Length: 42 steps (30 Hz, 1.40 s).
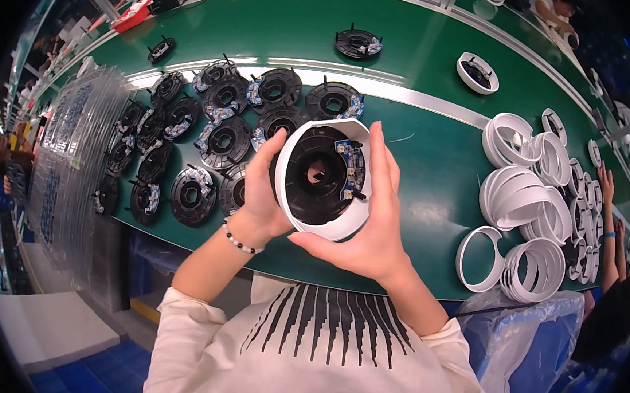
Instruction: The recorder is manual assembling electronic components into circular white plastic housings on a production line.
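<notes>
Up in front of my chest, a white ring-shaped housing (356,220) surrounds a round black plastic disc (302,198). A curved blue circuit board (350,170) with small connectors sits on the disc's right side, and a round hole opens at its middle. My left hand (262,193) grips the left edge, its fingers partly hidden behind the disc. On the other side my right hand (379,234) holds the white housing, its thumb along the lower rim and its fingers up the right side. Whether the disc is fully seated cannot be seen.
Several black discs with circuit boards (193,195) cover the green table's left part. Stacked white rings (536,272) stand at right, with more assemblies beyond. Transparent plastic trays (76,158) rise far left. The green belt carries a black disc (358,45) and a white-ringed unit (478,73). A co-worker's arm (607,191) reaches in at right.
</notes>
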### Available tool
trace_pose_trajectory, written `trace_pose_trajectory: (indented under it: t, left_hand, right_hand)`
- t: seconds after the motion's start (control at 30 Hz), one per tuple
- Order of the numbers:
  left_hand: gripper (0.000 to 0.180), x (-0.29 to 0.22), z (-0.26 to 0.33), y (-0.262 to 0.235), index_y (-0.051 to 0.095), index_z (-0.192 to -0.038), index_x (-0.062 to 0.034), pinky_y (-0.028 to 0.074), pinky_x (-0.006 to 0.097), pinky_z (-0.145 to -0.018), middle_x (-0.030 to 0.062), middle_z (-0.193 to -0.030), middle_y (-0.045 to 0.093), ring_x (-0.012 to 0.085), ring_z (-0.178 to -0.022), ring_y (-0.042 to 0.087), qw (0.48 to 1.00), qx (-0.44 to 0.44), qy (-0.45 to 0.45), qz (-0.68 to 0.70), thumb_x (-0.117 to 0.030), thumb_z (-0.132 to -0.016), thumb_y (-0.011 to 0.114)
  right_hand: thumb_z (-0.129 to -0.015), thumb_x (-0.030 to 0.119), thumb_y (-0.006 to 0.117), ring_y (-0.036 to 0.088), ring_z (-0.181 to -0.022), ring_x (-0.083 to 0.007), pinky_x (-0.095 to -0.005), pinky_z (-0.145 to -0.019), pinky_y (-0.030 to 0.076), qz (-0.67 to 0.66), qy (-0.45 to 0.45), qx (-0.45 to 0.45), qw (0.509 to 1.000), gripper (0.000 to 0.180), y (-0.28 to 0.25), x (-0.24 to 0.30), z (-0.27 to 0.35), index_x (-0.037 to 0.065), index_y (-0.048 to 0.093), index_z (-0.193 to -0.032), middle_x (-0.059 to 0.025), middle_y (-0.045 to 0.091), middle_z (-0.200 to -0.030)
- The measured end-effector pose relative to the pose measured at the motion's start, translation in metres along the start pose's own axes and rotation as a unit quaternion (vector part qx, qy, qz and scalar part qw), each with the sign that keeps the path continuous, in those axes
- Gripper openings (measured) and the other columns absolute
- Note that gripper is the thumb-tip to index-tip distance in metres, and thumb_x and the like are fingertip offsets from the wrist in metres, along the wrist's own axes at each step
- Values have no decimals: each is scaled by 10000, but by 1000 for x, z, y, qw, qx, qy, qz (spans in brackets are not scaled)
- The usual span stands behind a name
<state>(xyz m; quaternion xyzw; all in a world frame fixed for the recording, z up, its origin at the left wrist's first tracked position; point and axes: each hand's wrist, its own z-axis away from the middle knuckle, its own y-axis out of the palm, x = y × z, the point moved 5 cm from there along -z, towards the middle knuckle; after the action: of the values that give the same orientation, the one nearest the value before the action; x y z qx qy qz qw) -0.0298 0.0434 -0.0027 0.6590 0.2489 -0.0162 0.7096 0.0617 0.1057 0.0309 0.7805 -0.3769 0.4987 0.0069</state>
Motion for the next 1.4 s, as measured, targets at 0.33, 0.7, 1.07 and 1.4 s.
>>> trace_pose_trajectory:
  t: [0.33, 0.7, 1.07, 1.4]
  left_hand:
    - [761, 14, -10, -8, 361, -1201, -21, 391, 344, -887, 135, -1151, 452, 223, -1049, 458, 993, -28, 9, -118, -631, -794, 155]
    - [476, 13, -16, -4, 405, -1128, 20, 433, 345, -828, 151, -1066, 504, 232, -948, 519, 993, 22, 72, -94, -280, -760, 435]
    - [387, -61, -144, -46, 426, -1074, 18, 427, 421, -834, 160, -1037, 523, 273, -904, 546, 933, -202, -54, -294, -256, -820, 324]
    - [389, -151, -276, -160, 399, -1096, 21, 408, 519, -772, 187, -1082, 485, 319, -997, 491, 898, -341, 101, -261, -248, -818, 358]
  right_hand:
    - [-453, 354, 775, 314, -1116, -333, -387, -906, 310, 127, -5, 14, 992, 1106, -11, -11, -3, -68, 160, -1270, -218, 325, -1211]
    - [-431, 443, 765, 313, -1111, -330, -399, -916, 289, 152, 5, -125, 981, 1140, -6, -16, 4, -86, 174, -1250, -229, 293, -1243]
    - [-576, 128, 700, 413, -1045, -317, -381, -863, 339, 351, 81, -210, 909, 462, -108, -30, 80, 10, 529, -989, -136, 481, -1117]
    - [-614, 12, 622, 486, -733, -260, -343, -682, 376, 428, 276, -231, 830, 152, -134, -69, 150, 3, 572, -757, -85, 578, -746]
